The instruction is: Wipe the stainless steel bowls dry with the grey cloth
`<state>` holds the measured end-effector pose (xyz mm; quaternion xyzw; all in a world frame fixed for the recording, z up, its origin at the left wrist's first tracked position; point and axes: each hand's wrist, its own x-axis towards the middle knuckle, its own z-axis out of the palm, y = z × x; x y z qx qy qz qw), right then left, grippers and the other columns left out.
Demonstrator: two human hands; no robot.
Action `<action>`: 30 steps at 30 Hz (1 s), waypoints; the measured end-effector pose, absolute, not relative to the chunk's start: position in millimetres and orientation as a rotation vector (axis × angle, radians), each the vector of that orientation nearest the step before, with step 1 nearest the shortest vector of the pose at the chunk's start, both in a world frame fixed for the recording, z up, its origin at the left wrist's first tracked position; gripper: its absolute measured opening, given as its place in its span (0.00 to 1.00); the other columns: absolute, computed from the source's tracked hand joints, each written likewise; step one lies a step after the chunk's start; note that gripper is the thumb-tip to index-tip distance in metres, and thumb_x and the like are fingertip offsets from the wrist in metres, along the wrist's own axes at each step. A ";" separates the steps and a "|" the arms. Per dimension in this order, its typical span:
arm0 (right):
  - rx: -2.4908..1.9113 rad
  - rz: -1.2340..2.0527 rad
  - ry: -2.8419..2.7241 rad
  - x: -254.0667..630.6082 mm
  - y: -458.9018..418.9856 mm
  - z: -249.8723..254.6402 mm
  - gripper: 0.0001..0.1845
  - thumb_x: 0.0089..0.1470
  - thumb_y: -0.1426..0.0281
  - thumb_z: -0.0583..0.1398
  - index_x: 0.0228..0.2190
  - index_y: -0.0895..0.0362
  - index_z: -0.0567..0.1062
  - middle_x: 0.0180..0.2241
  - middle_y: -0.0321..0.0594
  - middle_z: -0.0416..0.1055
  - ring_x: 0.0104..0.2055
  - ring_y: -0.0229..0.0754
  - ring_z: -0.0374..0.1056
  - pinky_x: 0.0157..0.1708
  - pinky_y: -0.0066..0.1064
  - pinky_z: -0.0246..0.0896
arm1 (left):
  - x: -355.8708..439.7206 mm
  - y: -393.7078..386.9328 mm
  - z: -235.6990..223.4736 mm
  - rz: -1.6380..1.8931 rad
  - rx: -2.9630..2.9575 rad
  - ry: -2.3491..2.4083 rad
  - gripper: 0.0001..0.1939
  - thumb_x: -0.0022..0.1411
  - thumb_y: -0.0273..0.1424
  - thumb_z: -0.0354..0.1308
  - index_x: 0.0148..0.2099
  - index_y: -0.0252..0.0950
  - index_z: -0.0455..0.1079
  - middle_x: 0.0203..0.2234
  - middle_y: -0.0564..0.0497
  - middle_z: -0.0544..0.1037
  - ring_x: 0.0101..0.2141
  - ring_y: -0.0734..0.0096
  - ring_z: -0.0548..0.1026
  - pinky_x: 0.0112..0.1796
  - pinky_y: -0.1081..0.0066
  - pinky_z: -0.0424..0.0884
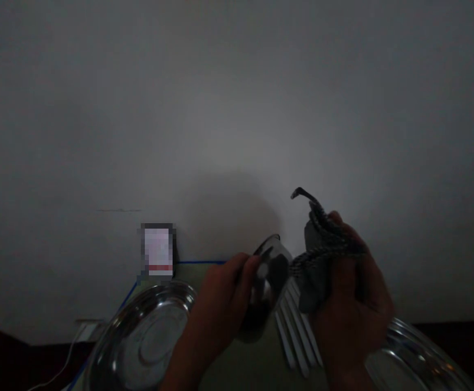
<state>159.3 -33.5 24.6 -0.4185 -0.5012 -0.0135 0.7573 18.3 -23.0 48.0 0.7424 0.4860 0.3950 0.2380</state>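
Observation:
The scene is dark. My left hand [220, 304] is closed around a shiny steel cup [266, 282], held tilted above the table. My right hand [351, 304] grips a grey cloth with a dark striped edge [322, 255], bunched up and pressed against the cup's side. One corner of the cloth sticks up above my fingers. Both hands are close together, just above the table's middle.
A steel plate [147, 336] lies at the lower left and another steel dish [416, 353] at the lower right. Several flat metal pieces [298, 336] lie between the hands. A blurred small box [158, 251] stands by the grey wall. A white cable [63, 364] trails at left.

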 end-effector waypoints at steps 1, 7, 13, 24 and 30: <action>-0.910 -0.033 -1.243 158.9 -34.7 26.0 0.21 0.61 0.70 0.54 0.55 0.46 0.68 0.57 0.38 0.68 0.60 0.47 0.62 0.58 0.52 0.59 | 17.4 -23.4 48.0 1.080 2.089 1.308 0.19 0.67 0.39 0.45 0.26 0.38 0.66 0.18 0.54 0.73 0.21 0.72 0.69 0.24 0.72 0.59; -0.913 0.177 -1.706 159.2 -25.3 31.6 0.11 0.61 0.67 0.53 0.44 0.52 0.72 0.45 0.42 0.72 0.51 0.43 0.66 0.51 0.42 0.64 | -3.2 -29.3 54.9 1.104 2.335 1.089 0.18 0.65 0.33 0.47 0.23 0.38 0.64 0.14 0.56 0.71 0.16 0.77 0.65 0.21 0.75 0.57; -0.947 0.429 -1.679 174.4 -24.2 37.5 0.08 0.59 0.63 0.57 0.33 0.52 0.74 0.30 0.33 0.72 0.33 0.37 0.68 0.36 0.30 0.65 | -16.4 -29.0 60.0 1.079 2.286 0.930 0.18 0.63 0.32 0.51 0.21 0.39 0.70 0.12 0.56 0.69 0.15 0.78 0.61 0.18 0.76 0.55; -0.965 0.940 -1.043 189.2 8.8 19.0 0.25 0.42 0.47 0.64 0.31 0.55 0.80 0.26 0.35 0.76 0.29 0.39 0.70 0.30 0.27 0.64 | -23.4 -5.4 39.0 1.626 1.113 0.909 0.21 0.38 0.45 0.70 0.14 0.35 0.67 0.09 0.55 0.63 0.12 0.80 0.59 0.13 0.78 0.53; -0.958 0.973 -0.712 168.5 14.9 10.3 0.22 0.43 0.50 0.63 0.31 0.55 0.79 0.25 0.34 0.77 0.28 0.40 0.69 0.28 0.28 0.64 | 5.3 6.1 47.9 1.895 0.313 0.972 0.13 0.55 0.37 0.61 0.22 0.36 0.69 0.13 0.58 0.69 0.16 0.78 0.67 0.19 0.78 0.66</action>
